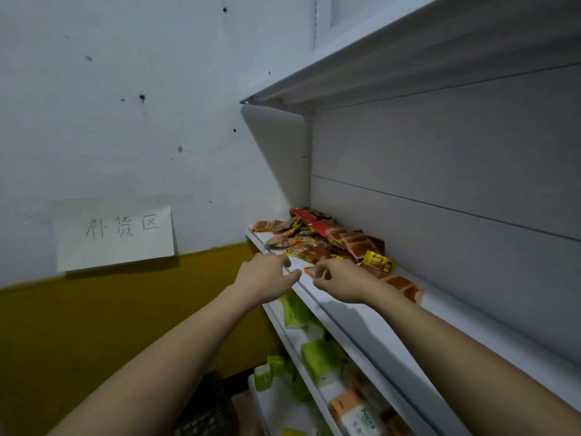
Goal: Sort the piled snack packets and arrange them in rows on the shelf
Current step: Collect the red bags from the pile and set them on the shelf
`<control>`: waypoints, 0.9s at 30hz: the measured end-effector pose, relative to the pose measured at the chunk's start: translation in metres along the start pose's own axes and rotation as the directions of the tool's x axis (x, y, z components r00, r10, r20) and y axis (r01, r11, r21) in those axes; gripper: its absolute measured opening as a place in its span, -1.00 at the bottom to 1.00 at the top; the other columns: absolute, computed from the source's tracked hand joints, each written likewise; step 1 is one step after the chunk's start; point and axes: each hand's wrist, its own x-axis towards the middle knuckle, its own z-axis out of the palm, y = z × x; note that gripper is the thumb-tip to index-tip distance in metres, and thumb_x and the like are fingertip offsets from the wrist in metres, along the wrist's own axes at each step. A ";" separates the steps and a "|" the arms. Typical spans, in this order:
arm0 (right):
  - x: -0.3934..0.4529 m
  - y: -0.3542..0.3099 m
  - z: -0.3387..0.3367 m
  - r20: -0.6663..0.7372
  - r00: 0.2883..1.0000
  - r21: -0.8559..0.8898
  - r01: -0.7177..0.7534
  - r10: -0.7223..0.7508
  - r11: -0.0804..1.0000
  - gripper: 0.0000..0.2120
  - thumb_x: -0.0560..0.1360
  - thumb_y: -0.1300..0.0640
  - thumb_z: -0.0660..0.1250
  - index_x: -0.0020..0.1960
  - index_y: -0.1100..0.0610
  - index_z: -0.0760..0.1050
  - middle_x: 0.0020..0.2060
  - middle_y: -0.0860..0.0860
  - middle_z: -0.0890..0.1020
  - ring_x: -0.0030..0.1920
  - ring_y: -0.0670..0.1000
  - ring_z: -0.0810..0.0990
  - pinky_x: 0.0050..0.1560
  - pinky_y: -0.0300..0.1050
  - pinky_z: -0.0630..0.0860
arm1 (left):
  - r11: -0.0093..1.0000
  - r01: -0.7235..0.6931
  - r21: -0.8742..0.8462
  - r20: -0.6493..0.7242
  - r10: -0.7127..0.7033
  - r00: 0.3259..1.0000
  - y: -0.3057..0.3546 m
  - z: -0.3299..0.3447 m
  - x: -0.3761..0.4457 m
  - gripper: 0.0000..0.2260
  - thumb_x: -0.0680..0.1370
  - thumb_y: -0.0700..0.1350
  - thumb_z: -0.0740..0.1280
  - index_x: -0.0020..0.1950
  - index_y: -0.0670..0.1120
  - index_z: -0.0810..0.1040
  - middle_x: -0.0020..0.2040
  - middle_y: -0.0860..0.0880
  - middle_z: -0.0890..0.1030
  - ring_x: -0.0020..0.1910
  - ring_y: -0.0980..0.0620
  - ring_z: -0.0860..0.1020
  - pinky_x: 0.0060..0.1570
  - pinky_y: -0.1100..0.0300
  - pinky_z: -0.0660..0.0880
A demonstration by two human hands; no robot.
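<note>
A person reaches both bare arms up to a white shelf [371,313]. A pile of snack packets [317,237] lies at the far end of that shelf, at about 12 o'clock from the hands. The packets are red, orange and yellow, all mixed up.

The left hand [265,276] is at the front edge of the shelf, just at 9 o'clock from the right hand. Its fingers [290,275] are loosely spread and point at the pile. They hold nothing.

The right hand [341,281] rests on the shelf, touching the near side of the pile. Its fingers [320,272] are curled, and they seem to pinch an orange packet [309,271] by its edge.

A yellow packet [379,262] lies just at 2 o'clock from the right hand. Two orange packets [405,286] lie side by side at 3 o'clock, near the back wall.

On the lower shelves, at 6 o'clock, stand green and orange packs [320,357]. A paper sign [114,237] with handwriting hangs on the wall at 9 o'clock.
</note>
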 end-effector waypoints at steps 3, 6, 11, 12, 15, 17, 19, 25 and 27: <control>0.062 -0.011 0.014 0.001 0.998 0.021 -0.058 0.058 0.998 -0.74 0.59 -0.07 0.26 0.16 0.07 0.52 0.13 0.06 0.60 0.05 0.06 0.57 0.07 0.06 0.56 | 1.000 -0.021 -0.019 0.041 0.022 0.999 -0.042 0.018 0.044 -0.57 0.61 0.27 0.14 0.33 0.06 0.52 0.28 -0.06 0.57 0.27 -0.10 0.48 0.10 -0.01 0.49; 0.119 -0.018 0.028 -0.013 0.995 0.033 -0.094 0.094 0.995 -0.75 0.58 -0.05 0.26 0.17 0.07 0.52 0.13 0.04 0.60 0.06 0.05 0.57 0.05 0.01 0.55 | 0.998 -0.064 -0.021 0.072 0.065 0.995 -0.079 0.031 0.096 -0.57 0.61 0.26 0.14 0.35 0.06 0.49 0.31 -0.04 0.55 0.29 -0.07 0.46 0.16 -0.01 0.48; 0.194 -0.004 0.042 -0.036 0.987 0.073 -0.151 0.154 0.986 -0.80 0.58 -0.02 0.27 0.09 0.07 0.53 -0.01 0.00 0.62 -0.04 0.04 0.59 -0.01 0.03 0.57 | 0.984 -0.127 -0.129 0.067 0.136 0.988 -0.114 0.055 0.181 -0.58 0.61 0.25 0.17 0.36 0.06 0.50 0.33 -0.01 0.54 0.30 -0.04 0.47 0.16 -0.01 0.51; 0.209 0.003 0.046 -0.052 0.985 0.082 -0.162 0.167 0.983 -0.82 0.57 0.00 0.27 0.06 0.07 0.53 -0.04 -0.01 0.63 -0.05 0.03 0.59 -0.01 0.05 0.57 | 0.979 -0.140 -0.150 0.069 0.151 0.986 -0.118 0.064 0.196 -0.58 0.61 0.24 0.18 0.36 0.06 0.49 0.33 0.00 0.54 0.30 -0.05 0.48 0.17 -0.02 0.51; 0.256 0.025 0.057 -0.122 0.971 0.114 -0.191 0.205 0.975 -0.87 0.57 0.02 0.28 -0.01 0.06 0.55 -0.07 -0.02 0.64 -0.06 0.01 0.59 -0.01 0.08 0.56 | 0.964 -0.147 -0.221 0.047 0.161 0.986 -0.130 0.089 0.246 -0.61 0.61 0.22 0.19 0.31 0.05 0.53 0.29 0.00 0.57 0.25 -0.04 0.52 0.15 -0.03 0.54; 0.290 0.041 0.062 -0.160 0.960 0.129 -0.209 0.228 0.969 -0.89 0.56 0.04 0.29 0.00 0.05 0.54 -0.07 -0.03 0.64 -0.06 0.00 0.59 -0.01 0.04 0.56 | 0.962 -0.125 -0.241 0.036 0.137 0.990 -0.139 0.102 0.280 -0.64 0.60 0.20 0.19 0.26 0.04 0.55 0.22 -0.02 0.61 0.17 -0.04 0.55 0.09 -0.04 0.56; 0.322 0.057 0.064 -0.197 0.948 0.193 -0.214 0.251 0.958 -0.90 0.57 0.04 0.29 0.03 0.03 0.54 -0.07 -0.07 0.63 -0.08 -0.05 0.59 -0.02 0.00 0.57 | 0.965 -0.098 -0.243 0.026 0.107 0.994 -0.150 0.109 0.313 -0.65 0.61 0.18 0.19 0.27 0.02 0.54 0.21 -0.04 0.60 0.17 -0.05 0.55 0.09 -0.02 0.56; 0.408 0.085 0.043 -0.330 0.904 0.235 -0.198 0.270 0.951 -0.96 0.56 0.12 0.32 0.00 0.05 0.53 -0.09 -0.06 0.59 -0.06 -0.01 0.56 -0.04 -0.06 0.50 | 0.942 -0.121 -0.314 -0.010 0.124 0.992 -0.170 0.108 0.421 -0.72 0.63 0.05 0.26 0.29 0.00 0.55 0.21 -0.03 0.61 0.08 -0.02 0.58 0.00 0.14 0.47; 0.435 0.095 0.040 -0.399 0.876 0.202 -0.205 0.272 0.958 -0.91 0.54 0.13 0.33 0.03 0.10 0.53 -0.05 0.00 0.58 -0.02 0.03 0.55 -0.04 -0.08 0.46 | 0.923 -0.133 -0.361 -0.037 0.128 0.991 -0.168 0.112 0.448 -0.74 0.65 0.04 0.23 0.26 -0.01 0.56 0.13 -0.01 0.65 0.02 0.00 0.60 -0.03 0.17 0.46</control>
